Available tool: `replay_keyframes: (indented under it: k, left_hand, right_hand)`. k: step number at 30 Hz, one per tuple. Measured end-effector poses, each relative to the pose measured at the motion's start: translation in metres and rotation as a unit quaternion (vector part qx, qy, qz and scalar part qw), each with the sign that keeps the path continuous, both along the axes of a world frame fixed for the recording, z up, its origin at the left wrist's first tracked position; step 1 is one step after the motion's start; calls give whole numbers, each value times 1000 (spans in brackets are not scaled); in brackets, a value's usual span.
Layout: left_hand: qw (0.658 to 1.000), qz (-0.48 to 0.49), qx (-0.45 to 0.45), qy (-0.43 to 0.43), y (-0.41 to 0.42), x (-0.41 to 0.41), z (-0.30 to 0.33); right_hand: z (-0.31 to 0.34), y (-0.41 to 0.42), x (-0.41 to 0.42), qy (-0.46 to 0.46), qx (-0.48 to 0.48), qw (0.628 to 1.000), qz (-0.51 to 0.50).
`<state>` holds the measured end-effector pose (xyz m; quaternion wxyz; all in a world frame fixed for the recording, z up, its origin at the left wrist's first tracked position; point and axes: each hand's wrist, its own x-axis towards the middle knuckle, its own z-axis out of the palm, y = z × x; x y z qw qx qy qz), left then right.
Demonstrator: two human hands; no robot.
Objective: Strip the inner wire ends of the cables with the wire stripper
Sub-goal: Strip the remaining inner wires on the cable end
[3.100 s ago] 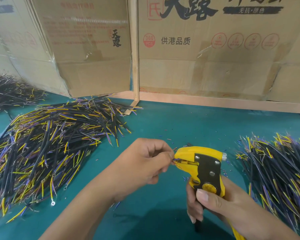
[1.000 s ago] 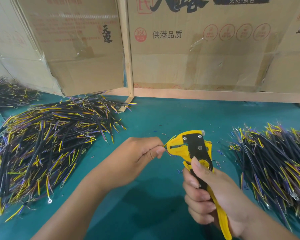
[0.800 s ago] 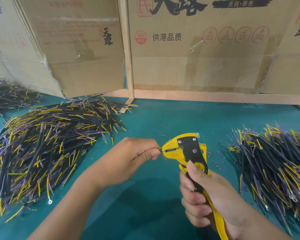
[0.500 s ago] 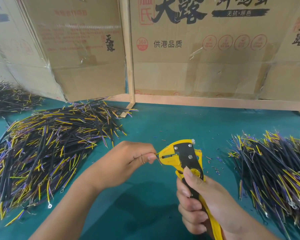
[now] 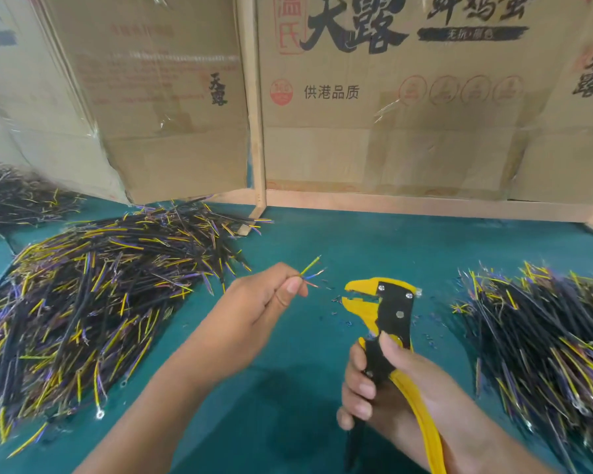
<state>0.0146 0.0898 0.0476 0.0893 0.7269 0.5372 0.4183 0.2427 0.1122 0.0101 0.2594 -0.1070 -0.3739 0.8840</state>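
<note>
Over mat | left hand (image 5: 254, 309) pinching cable (image 5: 308, 273), now clear of stripper (image 5: 379, 307) | right hand (image 5: 387, 388) gripping it, ends seemingly bared

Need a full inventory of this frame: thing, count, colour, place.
wire stripper: one, yellow and black, right of centre, jaws pointing left
held cable: one, yellow, blue and reddish inner wires fanned out, centre
left cable pile: one heap, black with yellow and purple ends, left
right cable pile: one heap, same colours, right
far pile: one, dark, upper left
insulation scraps: many, tiny, by the stripper's jaws
table: one, teal
cardboard boxes: several, brown, behind
left hand: pinches held cable
right hand: grips wire stripper
</note>
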Motion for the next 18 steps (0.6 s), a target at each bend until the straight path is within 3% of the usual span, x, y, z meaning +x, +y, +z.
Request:
replay_keyframes:
  k: [18]
  left_hand:
    - [996,-67,-40,-52,-4,25,-6]
  right_hand:
    - [0,-6,2,27,21,998,51]
